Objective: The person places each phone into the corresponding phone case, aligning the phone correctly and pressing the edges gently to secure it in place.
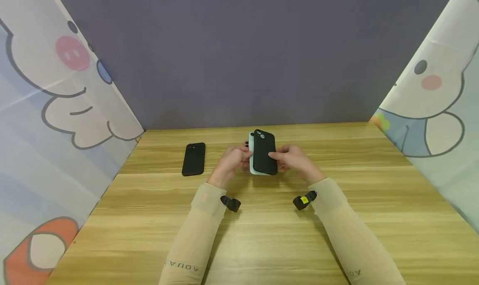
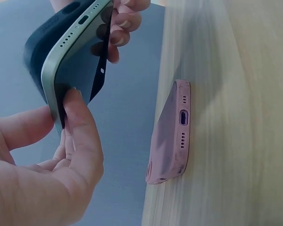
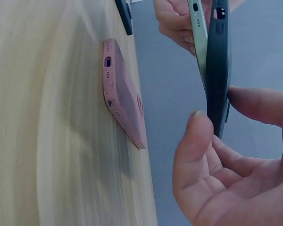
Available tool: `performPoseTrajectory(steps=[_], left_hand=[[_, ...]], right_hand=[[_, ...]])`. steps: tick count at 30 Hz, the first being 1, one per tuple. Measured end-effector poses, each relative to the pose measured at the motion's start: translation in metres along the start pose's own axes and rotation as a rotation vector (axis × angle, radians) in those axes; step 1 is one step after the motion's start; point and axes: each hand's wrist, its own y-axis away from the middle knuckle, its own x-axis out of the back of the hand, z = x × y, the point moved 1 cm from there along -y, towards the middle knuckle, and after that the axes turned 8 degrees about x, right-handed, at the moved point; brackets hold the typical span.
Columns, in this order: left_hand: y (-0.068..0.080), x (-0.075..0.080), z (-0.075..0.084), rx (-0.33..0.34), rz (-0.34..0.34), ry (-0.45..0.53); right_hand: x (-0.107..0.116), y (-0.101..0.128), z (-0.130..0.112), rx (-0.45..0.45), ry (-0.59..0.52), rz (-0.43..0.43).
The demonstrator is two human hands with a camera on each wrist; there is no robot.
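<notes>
Head view shows, from left to right, one flat black phone case (image 1: 193,158) lying on the wooden table (image 1: 262,235), then the left hand (image 1: 233,160) pinching one pale green smartphone (image 1: 251,152) and the right hand (image 1: 293,160) gripping one black silicone case (image 1: 264,152) half-fitted against it, above the table. Wrist views add one pink phone case (image 2: 172,134) lying beneath the hands, making three cases and one phone.

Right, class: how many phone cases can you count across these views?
3: a dark case held by both hands against a green phone, a black one lying left, a pink one under the hands, hidden from the head view.
</notes>
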Motion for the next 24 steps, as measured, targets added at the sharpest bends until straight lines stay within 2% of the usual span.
performPoseTrajectory(steps=[24], left_hand=[[0.0016, 0.0003, 0.001, -0.014, -0.003, -0.001]], right_hand=[[-0.0023, -0.0032, 0.0016, 0.023, -0.044, 0.031]])
